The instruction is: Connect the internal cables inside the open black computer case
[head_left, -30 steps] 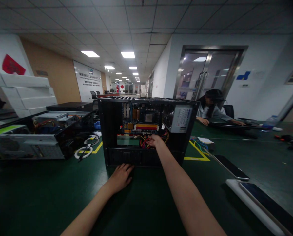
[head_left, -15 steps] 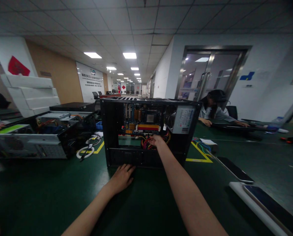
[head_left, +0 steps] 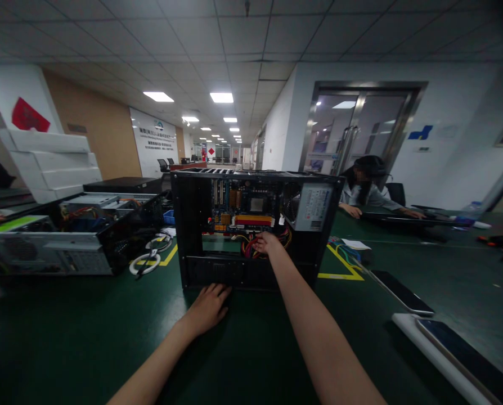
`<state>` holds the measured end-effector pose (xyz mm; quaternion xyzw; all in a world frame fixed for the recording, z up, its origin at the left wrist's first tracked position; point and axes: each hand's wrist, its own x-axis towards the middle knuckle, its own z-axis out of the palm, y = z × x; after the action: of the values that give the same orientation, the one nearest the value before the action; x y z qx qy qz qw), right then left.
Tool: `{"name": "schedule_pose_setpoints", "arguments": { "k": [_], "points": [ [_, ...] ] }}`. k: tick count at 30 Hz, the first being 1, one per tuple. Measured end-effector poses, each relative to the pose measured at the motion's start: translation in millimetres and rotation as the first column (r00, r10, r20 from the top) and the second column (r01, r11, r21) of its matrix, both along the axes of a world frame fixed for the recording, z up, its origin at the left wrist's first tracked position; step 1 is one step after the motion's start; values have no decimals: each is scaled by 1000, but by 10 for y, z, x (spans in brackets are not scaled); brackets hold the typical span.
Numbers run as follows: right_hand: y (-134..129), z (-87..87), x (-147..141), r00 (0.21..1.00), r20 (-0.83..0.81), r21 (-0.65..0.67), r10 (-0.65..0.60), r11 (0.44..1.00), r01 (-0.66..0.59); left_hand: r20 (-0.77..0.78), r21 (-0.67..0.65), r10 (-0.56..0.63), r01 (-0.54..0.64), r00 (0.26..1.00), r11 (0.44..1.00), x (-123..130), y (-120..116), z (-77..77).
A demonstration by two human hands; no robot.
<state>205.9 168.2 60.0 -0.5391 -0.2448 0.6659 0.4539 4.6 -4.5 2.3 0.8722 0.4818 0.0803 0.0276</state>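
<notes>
An open black computer case (head_left: 215, 273) stands upright in front of me, its inside facing my way. Within it are a motherboard (head_left: 243, 194) with red and yellow memory slots (head_left: 255, 221) and a power supply (head_left: 314, 207) at upper right. My right hand (head_left: 265, 243) reaches into the case, its fingers closed on a bundle of red and yellow power cables (head_left: 247, 247) below the memory slots. The fingertips are partly hidden among the wires. Against the case's bottom edge, my left hand (head_left: 209, 304) lies flat on the table with fingers outstretched.
Another opened computer case (head_left: 74, 253) lies on the green table (head_left: 234, 360) at left, beside a coiled white cable (head_left: 145, 263). On the right are phones (head_left: 401, 291), coloured wires (head_left: 344, 252) and a water bottle (head_left: 468, 214). A co-worker (head_left: 367, 188) sits across the table.
The view has shifted very slightly. My right hand stays at the cables, its fingers barely moved, and my left hand keeps its place by the case.
</notes>
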Motion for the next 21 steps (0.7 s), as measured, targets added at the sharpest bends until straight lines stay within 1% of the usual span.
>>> {"name": "schedule_pose_setpoints", "arguments": {
  "k": [5,8,16,21],
  "points": [
    [10,-14,11,1000,-3,25,-6,1000,6,-5,7,2,-2,1000,1000,-5,0,-4],
    [-4,-14,8,1000,23,32,-4,999,4,-4,7,6,-6,1000,1000,-2,2,-7],
    [-93,64,7,999,44,12,8,1000,-9,-20,21,-2,2,1000,1000,-10,12,-16],
    [-147,114,-4,991,130,4,37,999,-37,-4,23,-7,7,1000,1000,-18,22,-37]
  ]
}}
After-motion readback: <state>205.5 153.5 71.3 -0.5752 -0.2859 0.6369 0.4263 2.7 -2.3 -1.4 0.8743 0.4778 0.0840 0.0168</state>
